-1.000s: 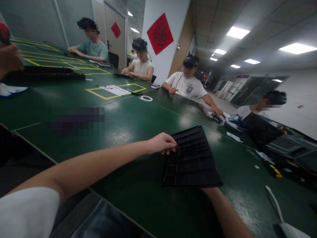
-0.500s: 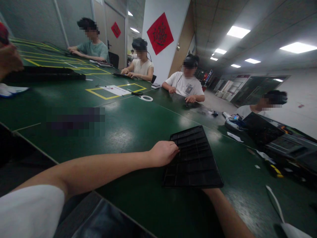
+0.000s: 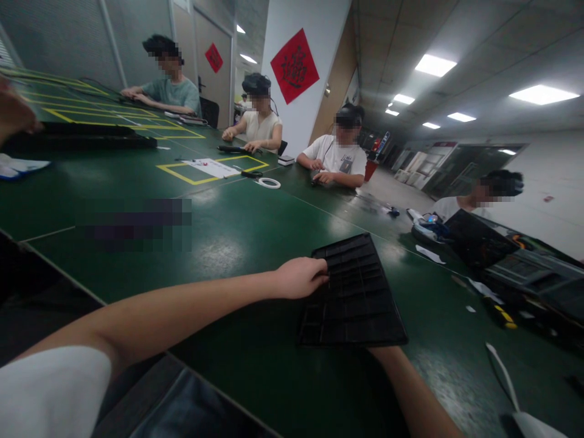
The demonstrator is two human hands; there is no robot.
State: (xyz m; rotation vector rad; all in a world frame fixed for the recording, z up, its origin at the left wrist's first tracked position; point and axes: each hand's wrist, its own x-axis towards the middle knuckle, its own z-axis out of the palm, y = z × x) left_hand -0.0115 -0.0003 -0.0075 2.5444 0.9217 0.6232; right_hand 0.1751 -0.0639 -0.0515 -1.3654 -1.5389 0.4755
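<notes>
A black compartment tray [image 3: 353,295], with raised ribs dividing it into rows of cells, is tilted in front of me above the green table. My left hand [image 3: 305,278] is at its left side, with fingers closed and bent over the upper left cells; whatever is between the fingertips is too small or hidden to make out. From below, my right hand [image 3: 385,354] supports the tray near its bottom edge. Only the wrist and heel of that hand show; its fingers are hidden behind the tray.
Opened black equipment [image 3: 533,274] stands at the right, near a yellow-and-black tool [image 3: 505,316] and a white cable [image 3: 502,368]. A tape roll [image 3: 269,183] and a paper sheet [image 3: 212,167] lie farther back. Several people sit around the green table [image 3: 255,225]. Another person's hand [image 3: 16,115] is at far left.
My left hand stays at the tray's left side with a slight shift of the fingers. The tray appears slightly left. Across the table, co-workers' hands have moved.
</notes>
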